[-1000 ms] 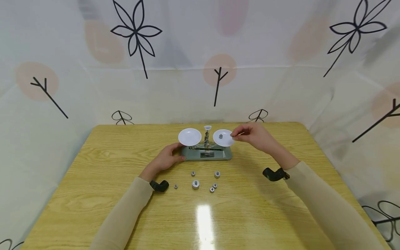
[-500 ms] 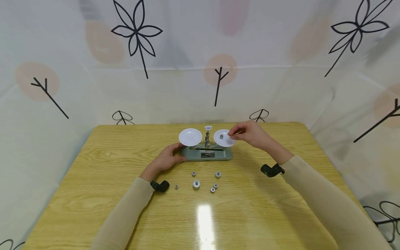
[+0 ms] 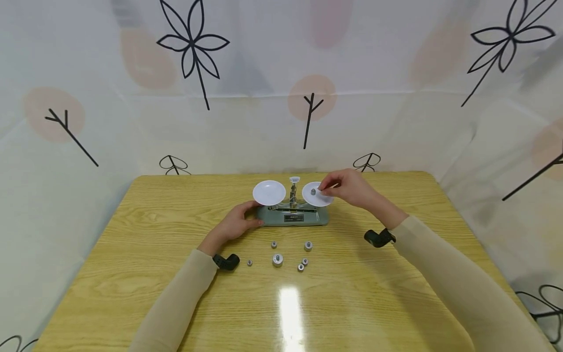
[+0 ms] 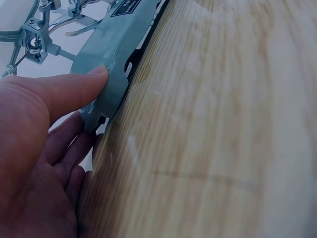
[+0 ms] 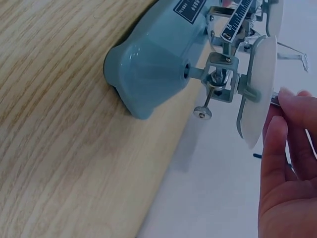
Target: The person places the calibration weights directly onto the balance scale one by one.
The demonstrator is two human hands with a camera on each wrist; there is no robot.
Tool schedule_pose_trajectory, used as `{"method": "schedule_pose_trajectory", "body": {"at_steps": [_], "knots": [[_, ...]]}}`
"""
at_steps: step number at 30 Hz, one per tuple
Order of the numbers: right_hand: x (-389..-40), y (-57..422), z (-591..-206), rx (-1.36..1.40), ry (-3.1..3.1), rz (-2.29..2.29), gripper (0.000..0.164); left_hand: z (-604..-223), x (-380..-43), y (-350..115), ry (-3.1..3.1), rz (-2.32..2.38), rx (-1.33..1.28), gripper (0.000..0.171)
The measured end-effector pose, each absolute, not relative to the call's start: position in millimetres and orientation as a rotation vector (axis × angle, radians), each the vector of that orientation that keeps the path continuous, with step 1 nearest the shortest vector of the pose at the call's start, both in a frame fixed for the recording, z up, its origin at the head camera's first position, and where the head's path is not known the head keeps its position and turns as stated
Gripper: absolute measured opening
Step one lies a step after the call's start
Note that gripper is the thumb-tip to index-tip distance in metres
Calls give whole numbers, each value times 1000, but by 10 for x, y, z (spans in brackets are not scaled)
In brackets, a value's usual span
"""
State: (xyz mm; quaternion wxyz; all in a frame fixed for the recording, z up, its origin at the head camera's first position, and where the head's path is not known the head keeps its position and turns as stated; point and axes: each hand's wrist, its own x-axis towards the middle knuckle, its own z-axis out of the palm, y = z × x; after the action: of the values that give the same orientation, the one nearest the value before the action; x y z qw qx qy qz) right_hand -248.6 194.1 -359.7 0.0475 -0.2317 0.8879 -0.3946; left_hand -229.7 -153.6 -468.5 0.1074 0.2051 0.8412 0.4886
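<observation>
The balance base (image 3: 293,219) is showing grey-green, its pans (image 3: 269,193) white, weights (image 3: 277,260) silver-grey, sleeves (image 3: 176,298) beige and the wood-grained table (image 3: 132,274) yellow-brown, while the white backdrop (image 3: 246,132) is bearing black flower outlines (image 3: 191,44) and peach blotches (image 3: 297,100).

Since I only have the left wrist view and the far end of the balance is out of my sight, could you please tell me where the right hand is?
Observer: In the head view, the right hand has its fingertips over the right pan.
Operator: Thank you. Is anything standing on that pan?
Observer: Yes, a small grey weight stands near its middle.
Operator: And what is on the table in front of the balance?
Observer: Six loose weights of differing sizes stand there.
</observation>
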Motion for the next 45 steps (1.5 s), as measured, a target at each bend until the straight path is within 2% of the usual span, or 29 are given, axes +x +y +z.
{"method": "schedule_pose_trajectory", "body": {"at_steps": [34,45], "knots": [[-2487,1907,-3627,-735,2727,-1139,8,-4701,-2310,-1544,2525,1407,588,58],[-2438,2026,-3606,-702,2744,-1176,8,-4699,-2307,-1524,2520,1401,592,58]]}}
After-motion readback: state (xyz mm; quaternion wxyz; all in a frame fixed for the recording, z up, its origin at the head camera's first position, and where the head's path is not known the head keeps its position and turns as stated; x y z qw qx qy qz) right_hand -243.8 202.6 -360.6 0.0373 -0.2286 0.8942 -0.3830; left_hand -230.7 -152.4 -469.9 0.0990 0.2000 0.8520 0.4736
